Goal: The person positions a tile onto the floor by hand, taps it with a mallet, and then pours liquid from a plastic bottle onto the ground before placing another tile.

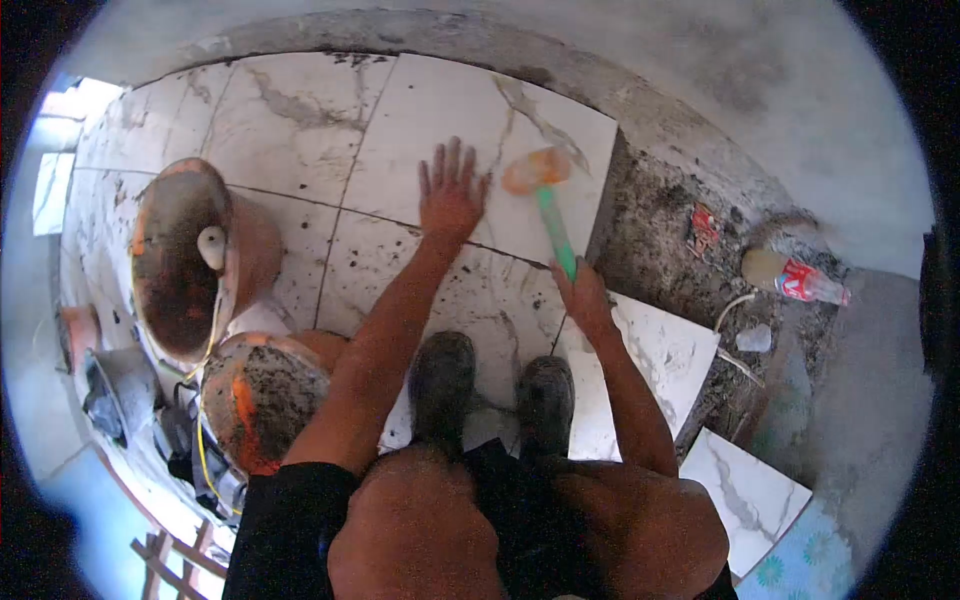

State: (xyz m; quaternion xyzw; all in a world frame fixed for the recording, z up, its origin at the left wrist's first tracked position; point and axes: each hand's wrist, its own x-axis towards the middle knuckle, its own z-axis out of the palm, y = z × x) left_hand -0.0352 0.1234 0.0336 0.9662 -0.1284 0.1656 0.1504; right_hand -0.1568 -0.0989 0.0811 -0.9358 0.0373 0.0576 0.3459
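In the head view, the blurred mallet (pixel 549 208) is over a veined tile (pixel 440 100), handle end hidden inside the gripping right hand (pixel 583 297). The left hand (pixel 452 205), empty, spreads flat on that tile. Lower-left clutter (pixel 185 435) is unclear. Two shoes (pixel 442 385), two large orange buckets (pixel 257 250), one bottle (pixel 795 277); gritty tiled floor (pixel 500 275), grey wall (pixel 740 60).

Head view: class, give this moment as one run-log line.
left hand: spread on tile | right hand: gripping mallet | mallet: head over same tile
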